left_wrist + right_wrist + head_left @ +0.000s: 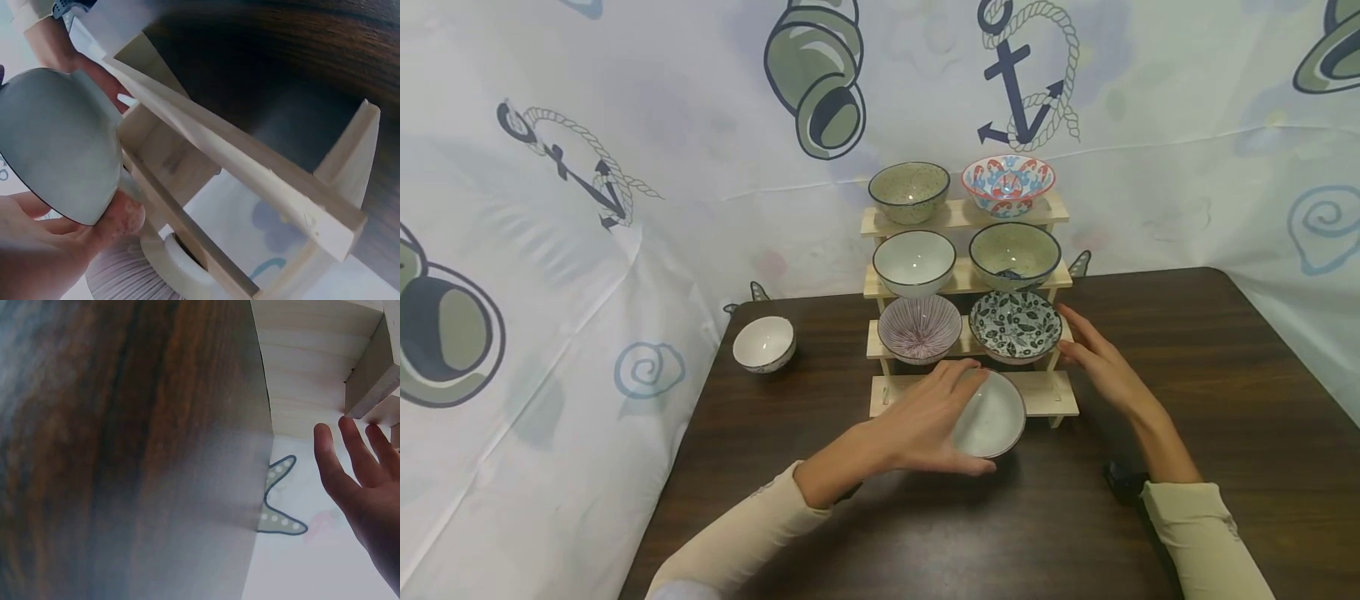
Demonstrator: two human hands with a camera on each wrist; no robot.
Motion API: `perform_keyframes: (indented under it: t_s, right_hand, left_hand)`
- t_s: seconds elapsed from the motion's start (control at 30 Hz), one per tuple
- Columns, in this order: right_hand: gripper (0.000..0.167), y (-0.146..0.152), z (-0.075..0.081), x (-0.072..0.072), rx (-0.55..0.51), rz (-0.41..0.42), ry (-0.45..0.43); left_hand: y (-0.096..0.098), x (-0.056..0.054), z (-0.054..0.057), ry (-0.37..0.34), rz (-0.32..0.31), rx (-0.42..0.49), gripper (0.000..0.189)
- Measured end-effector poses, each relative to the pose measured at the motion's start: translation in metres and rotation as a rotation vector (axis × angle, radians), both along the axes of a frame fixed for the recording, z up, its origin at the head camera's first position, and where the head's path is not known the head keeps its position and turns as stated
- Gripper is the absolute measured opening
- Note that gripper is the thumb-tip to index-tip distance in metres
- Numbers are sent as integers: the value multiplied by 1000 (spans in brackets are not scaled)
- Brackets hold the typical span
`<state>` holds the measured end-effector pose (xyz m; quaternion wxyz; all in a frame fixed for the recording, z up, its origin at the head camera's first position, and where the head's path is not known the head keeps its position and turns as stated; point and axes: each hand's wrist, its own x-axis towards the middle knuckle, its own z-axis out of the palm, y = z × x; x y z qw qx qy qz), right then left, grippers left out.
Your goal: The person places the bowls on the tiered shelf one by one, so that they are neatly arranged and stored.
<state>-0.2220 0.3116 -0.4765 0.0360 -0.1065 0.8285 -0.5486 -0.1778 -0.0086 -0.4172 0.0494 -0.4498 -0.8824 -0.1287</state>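
Observation:
My left hand (pixel 917 421) grips a white bowl (pixel 1000 417) with a thin dark rim, thumb on the near side and fingers at the far side. This bowl is in front of the lowest step of a stepped wooden rack (pixel 1048 392); the left wrist view shows it tilted beside the rack's slats. My right hand (pixel 1105 367) lies at the rack's right side with extended fingers, near a black-and-white leaf-patterned bowl (pixel 1017 325). In the right wrist view its fingertips (pixel 322 432) are by a wooden support; contact is hard to tell. A purple-striped bowl (pixel 920 327) stands left of the leaf-patterned one.
Higher on the rack stand a white bowl (pixel 914 260), a green bowl (pixel 1015 252), a speckled green bowl (pixel 909 190) and a red-and-blue patterned bowl (pixel 1008 182). A small white bowl (pixel 764 342) is on the dark table (pixel 820 400) at left. A printed cloth hangs behind.

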Motion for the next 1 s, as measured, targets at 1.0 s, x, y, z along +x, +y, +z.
perform_keyframes:
  t_s: [1.0]
  right_hand:
    - [66,0,-1,-2,4,-12,10]
  left_hand:
    - [36,1,-20,6,98,65,107]
